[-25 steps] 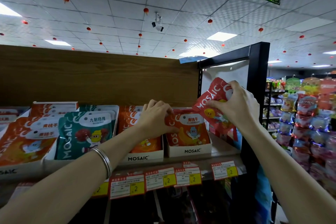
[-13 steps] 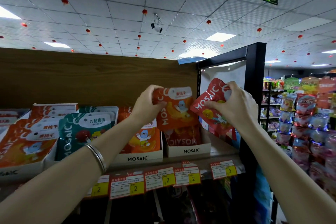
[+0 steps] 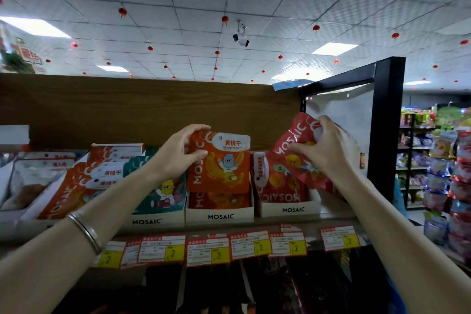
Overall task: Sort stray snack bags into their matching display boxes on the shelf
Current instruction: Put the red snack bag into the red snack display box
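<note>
Left hand (image 3: 178, 153): in the middle of the frame, thumb and fingers pinch the left edge of the orange bag (image 3: 219, 163)
Orange bag: held upright, above the middle box (image 3: 220, 215)
Right hand (image 3: 328, 148): right of middle, fingers curl around the top of the red bag (image 3: 299, 153)
Red bag: tilted, over the right box (image 3: 293, 209)
Shelf (image 3: 331, 219): runs across the lower half, with price tags (image 3: 219, 250) along its front edge

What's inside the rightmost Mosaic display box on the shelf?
The rightmost display box holds red bags; the front one stands upside down. The right hand and its red bag cover the box's right side, so the count is unclear.
</note>
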